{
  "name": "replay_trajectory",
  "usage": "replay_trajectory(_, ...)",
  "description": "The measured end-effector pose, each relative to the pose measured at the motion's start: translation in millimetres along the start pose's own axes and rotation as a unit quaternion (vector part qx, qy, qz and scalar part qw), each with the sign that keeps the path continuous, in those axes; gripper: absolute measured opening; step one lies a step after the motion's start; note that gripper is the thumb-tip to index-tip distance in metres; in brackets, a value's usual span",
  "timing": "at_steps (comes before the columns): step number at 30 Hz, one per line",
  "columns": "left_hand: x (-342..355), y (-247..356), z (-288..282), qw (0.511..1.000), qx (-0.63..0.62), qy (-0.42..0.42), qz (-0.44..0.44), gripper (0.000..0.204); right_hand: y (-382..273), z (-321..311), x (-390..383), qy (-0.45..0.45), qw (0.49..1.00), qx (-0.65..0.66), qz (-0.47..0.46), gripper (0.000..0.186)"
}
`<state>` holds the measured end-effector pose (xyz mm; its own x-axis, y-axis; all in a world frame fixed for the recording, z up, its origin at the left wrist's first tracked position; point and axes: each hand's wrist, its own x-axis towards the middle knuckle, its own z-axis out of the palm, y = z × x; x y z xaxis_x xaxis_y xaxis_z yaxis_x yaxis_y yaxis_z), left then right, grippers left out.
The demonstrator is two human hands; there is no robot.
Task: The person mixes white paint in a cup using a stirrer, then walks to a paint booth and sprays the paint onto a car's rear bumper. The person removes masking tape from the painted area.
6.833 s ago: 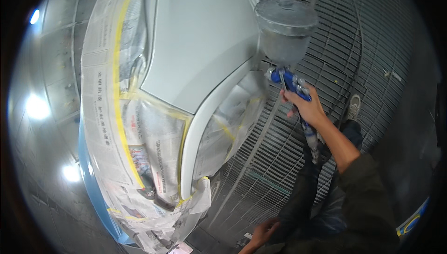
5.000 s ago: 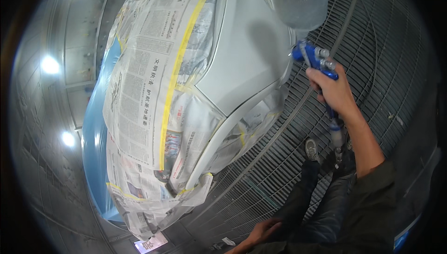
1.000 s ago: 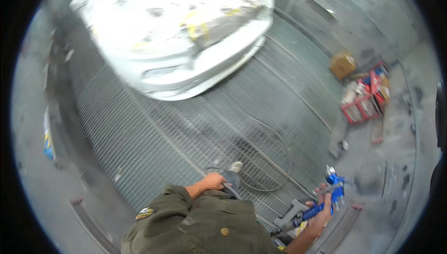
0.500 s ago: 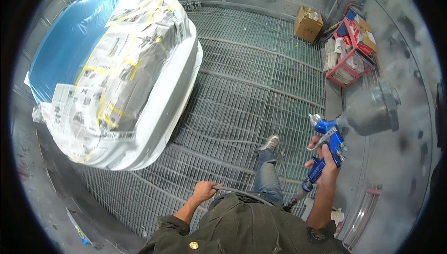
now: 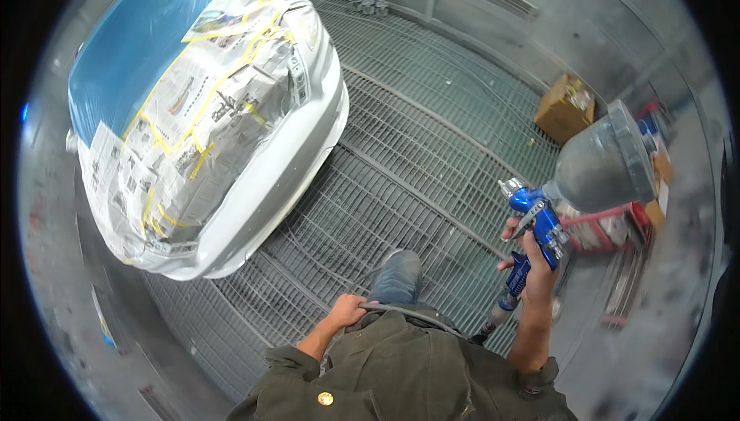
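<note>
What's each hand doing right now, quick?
Left hand: fingers curled, gripping the jacket hem.
Right hand: closed on the blue spray gun.

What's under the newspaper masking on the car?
Under the taped newspaper only the car's pale bumper shows, along the lower edge. Blue film covers the part beyond it. The panels beneath the paper are hidden.

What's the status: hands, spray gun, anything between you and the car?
Right hand gripping blue spray gun, cup up, off to the side. Left hand on jacket edge at waist. Masked car ahead-left; only bare floor grating between.
</note>
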<state>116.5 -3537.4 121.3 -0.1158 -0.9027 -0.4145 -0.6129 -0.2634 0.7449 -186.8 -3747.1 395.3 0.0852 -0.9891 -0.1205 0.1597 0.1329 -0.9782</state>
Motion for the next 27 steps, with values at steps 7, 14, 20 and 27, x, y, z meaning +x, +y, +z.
replay_trajectory(7,230,42,-10,0.993,-0.063,0.100,0.016,0.042,2,-18,224,-0.070,0.996,-0.054,0.002,0.037)
replay_trajectory(14,434,113,-115,0.994,-0.058,0.085,-0.037,0.046,-36,-9,449,-0.099,0.995,-0.027,-0.007,0.040)
replay_trajectory(20,530,138,-140,0.979,-0.138,0.118,-0.090,0.031,-53,-20,642,-0.176,0.984,-0.022,-0.009,0.048)
replay_trajectory(27,721,195,-167,0.955,-0.141,0.188,-0.181,0.026,-46,-19,882,-0.250,0.968,0.006,0.018,0.046)
